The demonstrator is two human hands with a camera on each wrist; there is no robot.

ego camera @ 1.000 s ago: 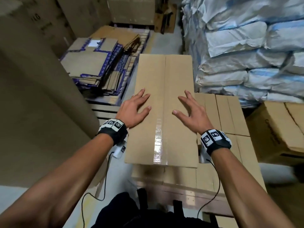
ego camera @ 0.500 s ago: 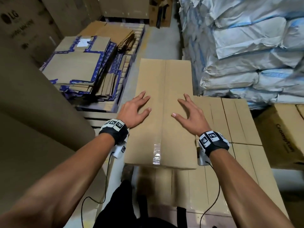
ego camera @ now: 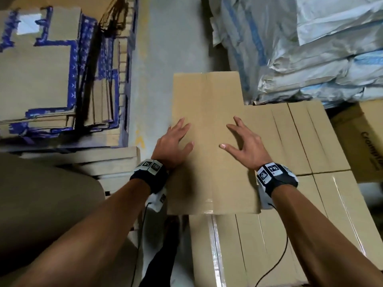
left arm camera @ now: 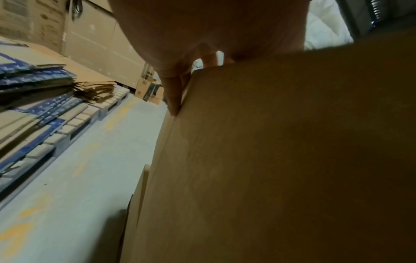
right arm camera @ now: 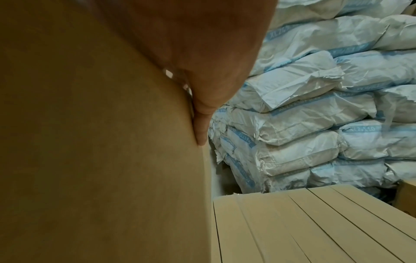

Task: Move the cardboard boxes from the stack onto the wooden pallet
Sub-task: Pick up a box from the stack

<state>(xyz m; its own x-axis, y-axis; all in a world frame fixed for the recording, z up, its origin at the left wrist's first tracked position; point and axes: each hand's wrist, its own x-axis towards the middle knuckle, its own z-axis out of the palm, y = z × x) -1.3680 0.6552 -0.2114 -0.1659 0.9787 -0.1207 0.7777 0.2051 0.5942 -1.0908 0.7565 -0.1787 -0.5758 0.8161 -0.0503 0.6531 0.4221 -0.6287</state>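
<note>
The left hand [ego camera: 173,142] and right hand [ego camera: 245,146] lie on top of the box [ego camera: 207,125], fingers spread wide and nearly straight, palms down, nothing clasped. In the left wrist view a fingertip [left arm camera: 174,106] touches the box's left upper edge; in the right wrist view a fingertip [right arm camera: 200,137] touches its right upper edge.

The box rests on a layer of boxes [ego camera: 290,235] below, its left and far ends overhanging the floor [ego camera: 165,48]. The pallet under that layer is not visible.

Handling, as judged:
- Walls: stiff corrugated board, flat, undented. Expect it to keep shape under side pressure.
- Surface: dry and matte, fair friction; the taped seam [ego camera: 208,200] is slicker, so avoid it.
- Weight: cannot be told from the views. The long shape suggests two hands.
- Grip points: the two long sides, or under the overhanging ends.

Beyond stand sacks [ego camera: 310,48] on the right and flat cartons [ego camera: 41,69] on the left.
</note>
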